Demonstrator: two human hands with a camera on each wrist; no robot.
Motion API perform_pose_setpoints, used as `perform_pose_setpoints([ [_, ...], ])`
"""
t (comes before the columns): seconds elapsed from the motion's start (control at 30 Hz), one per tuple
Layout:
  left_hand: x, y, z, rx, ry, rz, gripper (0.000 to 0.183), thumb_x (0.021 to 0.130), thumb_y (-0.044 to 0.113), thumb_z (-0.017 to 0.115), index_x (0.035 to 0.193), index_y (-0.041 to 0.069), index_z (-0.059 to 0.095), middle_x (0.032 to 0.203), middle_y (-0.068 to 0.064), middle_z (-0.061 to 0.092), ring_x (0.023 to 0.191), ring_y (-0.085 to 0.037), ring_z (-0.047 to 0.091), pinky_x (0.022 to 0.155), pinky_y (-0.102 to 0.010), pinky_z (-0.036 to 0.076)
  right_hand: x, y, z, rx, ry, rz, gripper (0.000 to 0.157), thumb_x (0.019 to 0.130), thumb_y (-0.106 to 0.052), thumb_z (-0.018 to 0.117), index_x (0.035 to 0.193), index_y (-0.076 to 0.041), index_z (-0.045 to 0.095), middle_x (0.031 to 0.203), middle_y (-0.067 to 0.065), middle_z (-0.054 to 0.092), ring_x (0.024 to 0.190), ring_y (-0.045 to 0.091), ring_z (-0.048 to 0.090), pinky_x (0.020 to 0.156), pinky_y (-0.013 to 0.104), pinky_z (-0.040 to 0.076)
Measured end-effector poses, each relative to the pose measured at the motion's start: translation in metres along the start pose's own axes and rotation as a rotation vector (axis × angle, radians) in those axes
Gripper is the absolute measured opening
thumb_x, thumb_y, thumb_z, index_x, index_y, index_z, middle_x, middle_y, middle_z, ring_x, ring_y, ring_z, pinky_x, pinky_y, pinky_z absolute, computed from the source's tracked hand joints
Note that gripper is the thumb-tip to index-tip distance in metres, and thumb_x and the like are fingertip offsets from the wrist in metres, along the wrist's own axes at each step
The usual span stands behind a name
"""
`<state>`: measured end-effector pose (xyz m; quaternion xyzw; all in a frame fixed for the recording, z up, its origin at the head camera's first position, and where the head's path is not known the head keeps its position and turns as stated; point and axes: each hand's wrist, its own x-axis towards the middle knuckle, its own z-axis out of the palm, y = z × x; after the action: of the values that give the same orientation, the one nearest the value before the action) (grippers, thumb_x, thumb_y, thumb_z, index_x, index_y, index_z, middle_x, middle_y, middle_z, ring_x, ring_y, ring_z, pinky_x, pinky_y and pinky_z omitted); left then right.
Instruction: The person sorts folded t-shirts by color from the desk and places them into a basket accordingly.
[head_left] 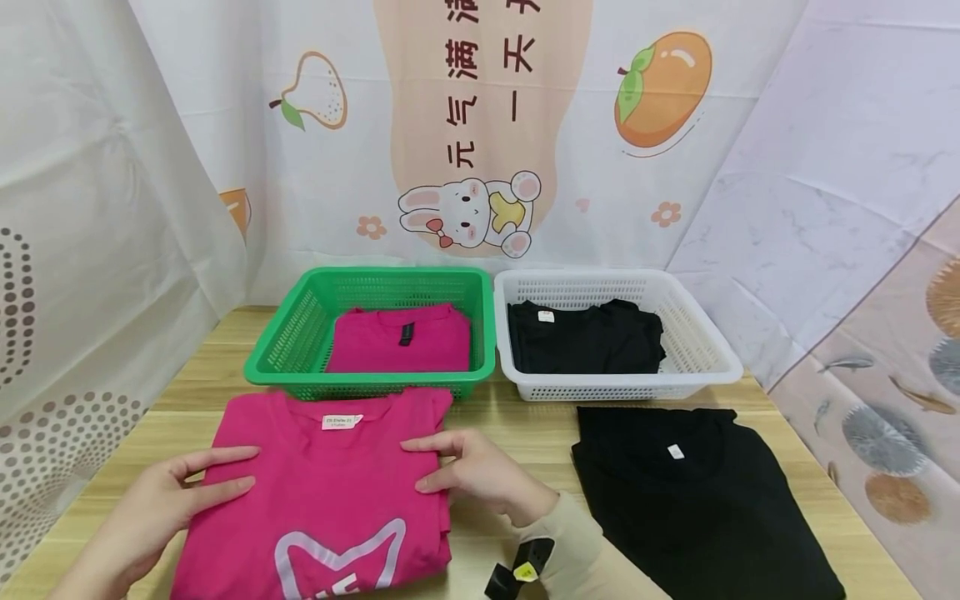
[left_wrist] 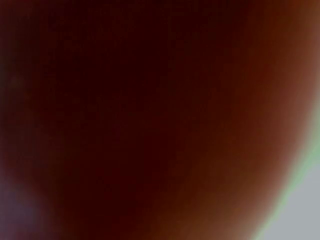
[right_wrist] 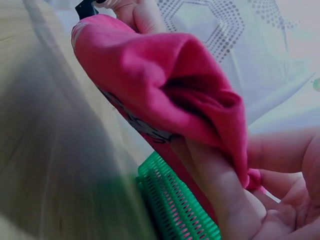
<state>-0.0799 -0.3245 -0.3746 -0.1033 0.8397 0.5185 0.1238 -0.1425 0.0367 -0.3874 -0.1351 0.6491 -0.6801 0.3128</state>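
A folded pink T-shirt [head_left: 330, 483] with a white neck label and a pale cat-ear outline is between both hands in the head view. My left hand [head_left: 168, 500] grips its left edge, forefinger and thumb over the top. At the right edge, my right hand [head_left: 480, 475] holds the cloth, with forefinger and thumb on top and the other fingers hidden. The right wrist view shows the folded pink cloth [right_wrist: 150, 75] bunched between the right hand's fingers [right_wrist: 215, 175], the other hand [right_wrist: 142, 15] at its far end. The left wrist view is a dark blur.
A green basket [head_left: 367, 379] with a folded pink shirt [head_left: 401, 342] stands just behind. Beside it is a white basket [head_left: 705, 358] containing folded black clothing [head_left: 585, 337]. A folded black T-shirt [head_left: 697, 508] lies on the wooden table [head_left: 510, 417] at right. Printed curtains enclose the back and sides.
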Motion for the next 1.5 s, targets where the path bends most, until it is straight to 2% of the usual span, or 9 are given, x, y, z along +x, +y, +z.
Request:
perform_pose_setpoints([
  [0.2,-0.008,0.007,0.0,0.063,0.057,0.04,0.044,0.091,0.028,0.073,0.133,0.025,0.065,0.115,0.025,0.052,0.095,0.01,0.055,0.076,-0.027,0.057,-0.006,-0.009,-0.001,-0.014,0.001,-0.007,0.046,0.083,0.004,0.07,0.128,-0.005,0.067,0.102,0.015,0.074,0.081,0.022,0.075,0.068,0.034,0.061],
  [0.33,-0.013,0.014,-0.001,0.093,0.08,0.051,0.045,0.091,0.031,0.072,0.135,0.027,0.063,0.118,0.027,0.049,0.096,0.014,0.05,0.077,-0.024,0.056,-0.01,-0.015,-0.003,-0.012,-0.006,-0.027,0.046,0.083,0.002,0.07,0.129,-0.005,0.066,0.104,0.016,0.074,0.079,0.02,0.075,0.066,0.032,0.061],
  [0.53,-0.016,0.025,-0.001,0.076,0.098,0.084,0.043,0.091,0.028,0.073,0.133,0.03,0.065,0.109,0.035,0.052,0.093,0.006,0.06,0.074,-0.026,0.057,-0.016,-0.024,-0.005,-0.002,-0.007,-0.079,0.049,0.082,0.001,0.07,0.131,-0.005,0.065,0.109,0.016,0.073,0.079,0.015,0.073,0.065,0.029,0.06],
  [0.8,-0.018,0.042,0.0,0.062,0.082,0.068,0.042,0.092,0.03,0.072,0.132,0.04,0.063,0.104,0.03,0.06,0.085,-0.01,0.07,0.071,-0.03,0.058,-0.018,-0.033,-0.011,-0.012,-0.011,-0.134,0.051,0.081,0.003,0.069,0.131,-0.001,0.063,0.108,0.016,0.073,0.078,0.011,0.071,0.063,0.025,0.058],
  [0.97,-0.018,0.051,0.001,0.088,0.097,0.084,0.045,0.093,0.032,0.07,0.136,0.04,0.059,0.103,0.028,0.061,0.081,-0.014,0.071,0.07,-0.03,0.057,-0.017,-0.039,-0.016,-0.034,-0.006,-0.155,0.052,0.081,0.003,0.069,0.132,-0.002,0.063,0.105,0.015,0.074,0.078,0.011,0.071,0.062,0.025,0.058],
  [1.2,-0.013,0.065,0.003,0.082,0.088,0.128,0.052,0.092,0.032,0.071,0.141,0.035,0.055,0.091,0.01,0.074,0.076,-0.019,0.073,0.069,-0.03,0.059,-0.017,-0.052,-0.023,-0.092,-0.002,-0.187,0.052,0.082,0.002,0.069,0.133,-0.003,0.062,0.102,0.013,0.073,0.077,0.012,0.07,0.061,0.024,0.057],
  [1.37,-0.008,0.068,0.003,0.098,0.068,0.144,0.067,0.089,0.032,0.075,0.149,0.028,0.046,0.105,0.008,0.071,0.083,-0.015,0.073,0.072,-0.03,0.059,-0.015,-0.061,-0.029,-0.117,-0.026,-0.191,0.053,0.083,0.0,0.069,0.135,-0.004,0.061,0.102,0.011,0.073,0.08,0.013,0.07,0.066,0.027,0.059],
  [1.5,-0.002,0.071,0.001,0.04,0.027,0.146,0.074,0.088,0.027,0.076,0.152,0.024,0.041,0.114,0.013,0.066,0.09,-0.013,0.074,0.075,-0.033,0.06,-0.012,-0.067,-0.036,-0.113,-0.052,-0.199,0.055,0.084,0.0,0.068,0.138,-0.004,0.058,0.108,0.013,0.071,0.087,0.015,0.071,0.074,0.033,0.061],
])
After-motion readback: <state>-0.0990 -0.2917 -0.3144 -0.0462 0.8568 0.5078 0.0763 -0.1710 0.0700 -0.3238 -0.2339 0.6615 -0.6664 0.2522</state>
